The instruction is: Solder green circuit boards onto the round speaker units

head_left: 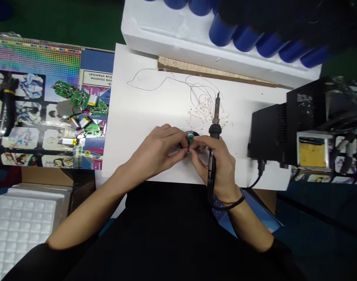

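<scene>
The left hand (160,148) has thumb and fingertips drawn close together at the near middle of the white surface (137,117), pinching at a small green circuit board (190,139); the right hand (222,164) meets it there, fingertips narrowed on the same board, while a soldering iron (214,132) lies tucked in its grip, tip pointing to the far side, away from the work. A dark round part (192,133) shows just beyond the board; whether the two are joined, I cannot tell. The step in hand looks like fine positioning by finger, and the next move seems to call for a steady pinch, with the hot end kept clear of the fingers. Farther out, thin wire (149,90) loops past scattered tiny bits (206,105), near a wooden strip (196,69). To the right stand a black box (266,128) and a yellow sponge (312,155); to the left lie more green boards (79,100) and small battery cells (93,96); a white foam tray (166,35) with blue cylinders (245,39) fills the far side
</scene>
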Demonstrator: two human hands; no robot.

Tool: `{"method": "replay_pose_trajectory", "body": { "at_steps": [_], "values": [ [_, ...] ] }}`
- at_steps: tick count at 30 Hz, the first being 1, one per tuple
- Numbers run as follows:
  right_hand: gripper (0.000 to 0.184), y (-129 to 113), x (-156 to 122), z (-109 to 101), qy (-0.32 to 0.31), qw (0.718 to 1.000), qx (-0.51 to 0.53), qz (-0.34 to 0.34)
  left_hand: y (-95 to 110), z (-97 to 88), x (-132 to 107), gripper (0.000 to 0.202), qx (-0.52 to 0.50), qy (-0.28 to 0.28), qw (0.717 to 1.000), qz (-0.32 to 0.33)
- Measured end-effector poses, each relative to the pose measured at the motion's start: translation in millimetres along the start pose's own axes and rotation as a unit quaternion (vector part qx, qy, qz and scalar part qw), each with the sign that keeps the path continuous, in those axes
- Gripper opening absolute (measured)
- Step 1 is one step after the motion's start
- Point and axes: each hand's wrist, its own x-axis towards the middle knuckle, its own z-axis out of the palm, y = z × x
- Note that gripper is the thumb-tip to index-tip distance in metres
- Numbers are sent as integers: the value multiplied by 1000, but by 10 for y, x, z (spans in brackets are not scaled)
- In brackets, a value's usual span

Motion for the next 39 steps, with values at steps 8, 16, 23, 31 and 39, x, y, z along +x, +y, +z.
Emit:
{"method": "replay_pose_trajectory", "body": {
  "at_steps": [8,16,23,31,39],
  "values": [
    [46,-14,-37,-33,-12,1000,-17,0,-105,13,-49,14,-9,-4,999,45],
    [34,-89,-111,-225,0,999,30,31,-43,-97,71,19,121,-67,985,104],
    [30,-189,-200,-420,209,950,179,150,79,-302,287,22,198,-175,955,131],
    [22,-272,-575,-570,149,985,46,68,98,-337,344,23,225,-199,942,149],
    [20,-347,-494,-476,65,997,-49,15,92,-328,348,22,214,-198,946,141]
  ]
}}
